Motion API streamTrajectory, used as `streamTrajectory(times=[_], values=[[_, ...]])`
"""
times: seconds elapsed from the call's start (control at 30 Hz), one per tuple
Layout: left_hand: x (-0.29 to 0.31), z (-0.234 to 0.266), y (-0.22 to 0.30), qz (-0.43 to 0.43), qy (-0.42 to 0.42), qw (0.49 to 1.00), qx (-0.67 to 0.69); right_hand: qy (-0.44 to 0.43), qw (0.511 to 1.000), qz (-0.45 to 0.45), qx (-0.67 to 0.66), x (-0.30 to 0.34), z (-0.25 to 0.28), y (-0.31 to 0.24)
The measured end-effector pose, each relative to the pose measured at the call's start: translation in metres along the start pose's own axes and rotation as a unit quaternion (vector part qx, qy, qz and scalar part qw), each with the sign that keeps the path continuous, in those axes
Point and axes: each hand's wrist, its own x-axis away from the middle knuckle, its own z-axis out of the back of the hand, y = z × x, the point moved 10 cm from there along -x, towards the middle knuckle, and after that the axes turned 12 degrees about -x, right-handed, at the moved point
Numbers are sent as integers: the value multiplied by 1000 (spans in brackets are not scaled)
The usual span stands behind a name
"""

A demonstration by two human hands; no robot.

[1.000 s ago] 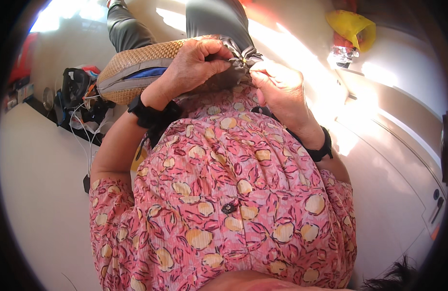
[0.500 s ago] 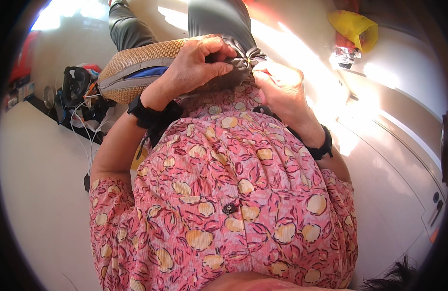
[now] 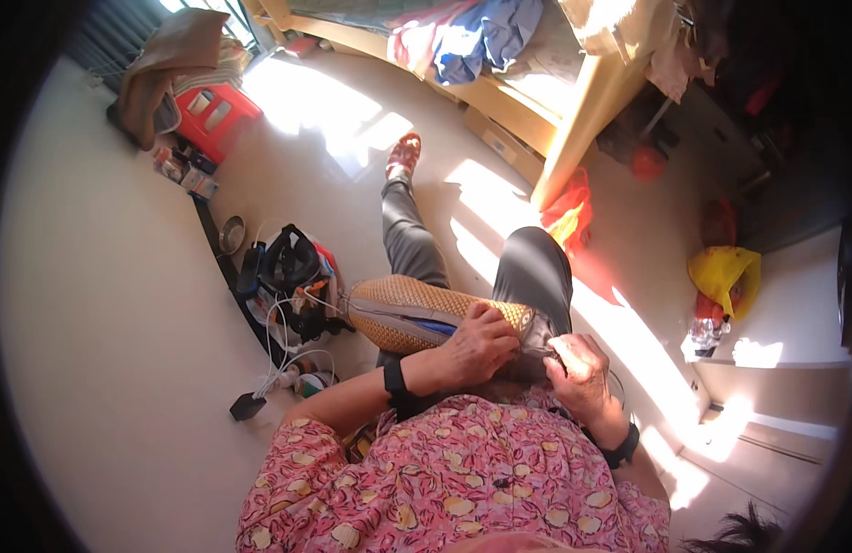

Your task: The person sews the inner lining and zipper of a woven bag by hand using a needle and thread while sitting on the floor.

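Across my lap lies a long, rounded woven tan bag [image 3: 407, 304], like a bolster. A grey-edged slit along its side shows blue inside. Its right end finishes in gathered grey cloth [image 3: 537, 334]. My left hand [image 3: 481, 346] rests on the bag near that end, fingers curled against the weave and cloth; its fingertips are partly hidden. At the tip of the gathered cloth, my right hand [image 3: 581, 373] is closed in a pinch on it. Both wrists wear black bands.
Left of my legs lie a cluttered black bag [image 3: 292, 263], white cables [image 3: 278, 336] and a metal bowl [image 3: 232, 234]. A red plastic stool [image 3: 218, 120] stands far left. Ahead is a wooden bed frame [image 3: 573, 129]; a red plastic bag [image 3: 571, 217] is beside it. A yellow bag [image 3: 721, 276] sits right.
My view has lifted, bringing the bed, stool and my foot into sight. The bag and both hands appear lower and further right. My left hand's fingers are lower on the bag's end.
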Motion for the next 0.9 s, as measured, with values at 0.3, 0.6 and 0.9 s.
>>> streamTrajectory(times=[0.3, 0.6, 0.9], values=[[5, 3, 5, -49, -51, 993, -96, -25, 999, -31, 1, 17, -17, 38], [8, 4, 13, -84, -95, 978, -166, -5, 999, 38, 11, 17, -34, 41], [-4, 22, 7, -34, -54, 988, -138, 110, 985, 113, 65, 4, -7, 7]])
